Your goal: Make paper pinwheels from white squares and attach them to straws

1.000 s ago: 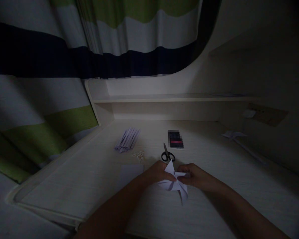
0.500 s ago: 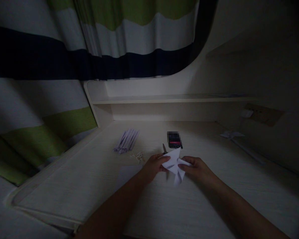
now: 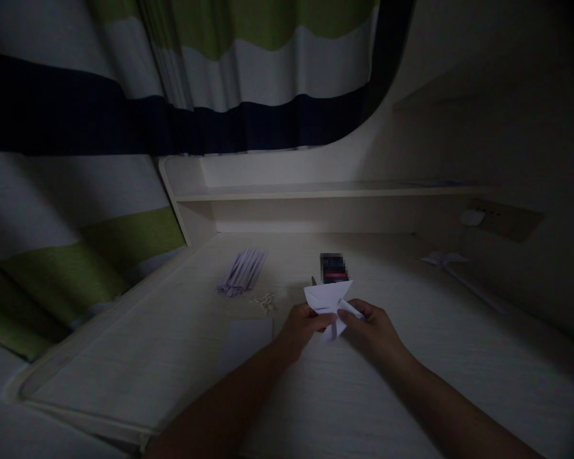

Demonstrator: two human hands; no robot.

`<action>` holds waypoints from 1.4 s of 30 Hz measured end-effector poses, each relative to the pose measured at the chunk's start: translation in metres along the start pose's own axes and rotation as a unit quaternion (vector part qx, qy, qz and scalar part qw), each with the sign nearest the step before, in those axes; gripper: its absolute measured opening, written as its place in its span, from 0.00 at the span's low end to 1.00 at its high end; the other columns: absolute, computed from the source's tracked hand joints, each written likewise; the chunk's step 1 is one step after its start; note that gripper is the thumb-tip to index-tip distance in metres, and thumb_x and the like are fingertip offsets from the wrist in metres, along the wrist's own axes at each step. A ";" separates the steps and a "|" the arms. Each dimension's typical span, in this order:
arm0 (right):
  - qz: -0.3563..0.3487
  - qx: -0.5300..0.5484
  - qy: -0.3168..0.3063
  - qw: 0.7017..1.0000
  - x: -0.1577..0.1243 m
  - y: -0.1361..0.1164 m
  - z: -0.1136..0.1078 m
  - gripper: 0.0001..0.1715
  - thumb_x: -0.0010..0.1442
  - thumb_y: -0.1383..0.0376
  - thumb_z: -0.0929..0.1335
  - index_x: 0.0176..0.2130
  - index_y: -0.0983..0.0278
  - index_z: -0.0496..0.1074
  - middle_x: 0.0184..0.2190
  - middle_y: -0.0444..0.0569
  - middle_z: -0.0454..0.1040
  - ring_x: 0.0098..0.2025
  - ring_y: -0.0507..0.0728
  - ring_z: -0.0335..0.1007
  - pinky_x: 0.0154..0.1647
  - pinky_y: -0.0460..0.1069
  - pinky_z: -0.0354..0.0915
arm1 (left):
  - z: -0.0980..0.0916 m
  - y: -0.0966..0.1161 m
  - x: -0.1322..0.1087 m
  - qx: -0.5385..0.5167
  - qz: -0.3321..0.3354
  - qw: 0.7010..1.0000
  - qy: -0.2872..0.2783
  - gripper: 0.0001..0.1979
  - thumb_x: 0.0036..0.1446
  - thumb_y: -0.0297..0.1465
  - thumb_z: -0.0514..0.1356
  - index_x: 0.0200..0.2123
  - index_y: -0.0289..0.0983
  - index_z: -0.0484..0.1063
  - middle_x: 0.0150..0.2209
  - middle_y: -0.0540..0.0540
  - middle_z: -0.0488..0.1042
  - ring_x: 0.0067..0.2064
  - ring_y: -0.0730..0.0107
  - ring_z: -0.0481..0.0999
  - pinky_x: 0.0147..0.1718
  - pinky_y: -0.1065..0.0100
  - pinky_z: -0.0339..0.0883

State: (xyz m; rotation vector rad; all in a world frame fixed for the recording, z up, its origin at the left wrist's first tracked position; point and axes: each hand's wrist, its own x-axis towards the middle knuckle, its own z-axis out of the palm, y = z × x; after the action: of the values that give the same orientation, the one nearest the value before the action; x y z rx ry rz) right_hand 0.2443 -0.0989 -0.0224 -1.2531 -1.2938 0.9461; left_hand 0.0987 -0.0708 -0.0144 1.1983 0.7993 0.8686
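A white folded paper piece point(image 3: 329, 299) with several pointed flaps is held up above the pale desk point(image 3: 182, 357), in the middle of the view. My left hand point(image 3: 302, 325) pinches its left side and my right hand point(image 3: 373, 328) pinches its right side, fingers closed on the paper. The paper hides most of the black-handled scissors behind it; only the blade tip point(image 3: 313, 280) shows. A flat white sheet point(image 3: 247, 338) lies on the desk just left of my left hand.
A bundle of folded paper strips point(image 3: 242, 271) and small scraps point(image 3: 264, 302) lie at the back left. A dark blurred object point(image 3: 334, 268) sits behind the paper. A paper pinwheel on a stick point(image 3: 442, 259) lies at right. A shelf point(image 3: 316, 190) and striped curtain point(image 3: 124, 127) stand behind.
Both hands lifted the folded paper off the desk and carried it away from me; it now covers the scissors. The paper has been turned so a broad flap faces up.
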 end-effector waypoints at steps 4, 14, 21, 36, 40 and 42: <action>-0.018 -0.020 0.002 1.000 -0.001 0.004 0.003 0.14 0.47 0.57 0.66 0.28 0.67 0.68 0.21 0.44 0.68 0.23 0.51 0.61 0.24 0.46 0.56 | 0.001 -0.001 0.000 0.020 0.017 0.998 0.048 0.13 0.36 0.31 0.63 0.27 0.29 0.72 0.21 0.49 0.69 0.23 0.78 0.63 0.26 0.73 0.56; -0.030 -0.009 0.002 1.000 -0.005 -0.001 0.007 0.13 0.46 0.58 0.66 0.26 0.66 0.67 0.22 0.45 0.69 0.25 0.52 0.64 0.26 0.46 0.58 | 0.001 -0.001 0.002 0.049 0.021 0.995 0.080 0.09 0.36 0.30 0.61 0.23 0.30 0.71 0.18 0.51 0.66 0.22 0.78 0.61 0.23 0.73 0.53; -0.014 0.047 -0.017 0.999 -0.002 -0.001 0.002 0.14 0.48 0.57 0.67 0.27 0.66 0.68 0.23 0.45 0.70 0.26 0.52 0.65 0.29 0.46 0.59 | -0.004 -0.003 0.004 0.075 0.007 0.994 0.073 0.08 0.36 0.31 0.61 0.19 0.30 0.70 0.17 0.53 0.64 0.20 0.79 0.59 0.22 0.73 0.50; 0.029 0.078 -0.044 0.996 0.000 0.001 0.003 0.14 0.43 0.58 0.70 0.26 0.67 0.70 0.23 0.47 0.72 0.24 0.52 0.65 0.28 0.47 0.59 | -0.006 -0.005 0.005 0.066 -0.004 0.997 0.042 0.11 0.36 0.30 0.61 0.26 0.29 0.73 0.20 0.50 0.68 0.22 0.78 0.62 0.24 0.72 0.54; 0.012 0.043 -0.030 0.999 0.000 0.005 0.002 0.13 0.44 0.58 0.69 0.24 0.67 0.69 0.21 0.45 0.70 0.23 0.51 0.64 0.27 0.47 0.59 | -0.005 -0.003 0.004 0.060 -0.013 0.997 0.040 0.11 0.35 0.30 0.62 0.25 0.29 0.73 0.19 0.50 0.67 0.22 0.79 0.61 0.24 0.73 0.53; 0.000 0.036 -0.032 0.999 0.001 0.007 0.001 0.14 0.44 0.57 0.69 0.25 0.67 0.69 0.21 0.45 0.70 0.24 0.52 0.64 0.27 0.47 0.59 | -0.004 -0.003 0.004 0.056 -0.015 0.998 0.037 0.12 0.35 0.31 0.62 0.26 0.29 0.73 0.20 0.50 0.67 0.22 0.79 0.61 0.24 0.73 0.53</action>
State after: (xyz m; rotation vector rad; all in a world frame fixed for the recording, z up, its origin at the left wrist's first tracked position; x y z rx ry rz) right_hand 0.2441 -0.0967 -0.0294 -1.1757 -1.2980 1.0301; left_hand 0.0970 -0.0658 -0.0180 1.2559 0.9333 0.8562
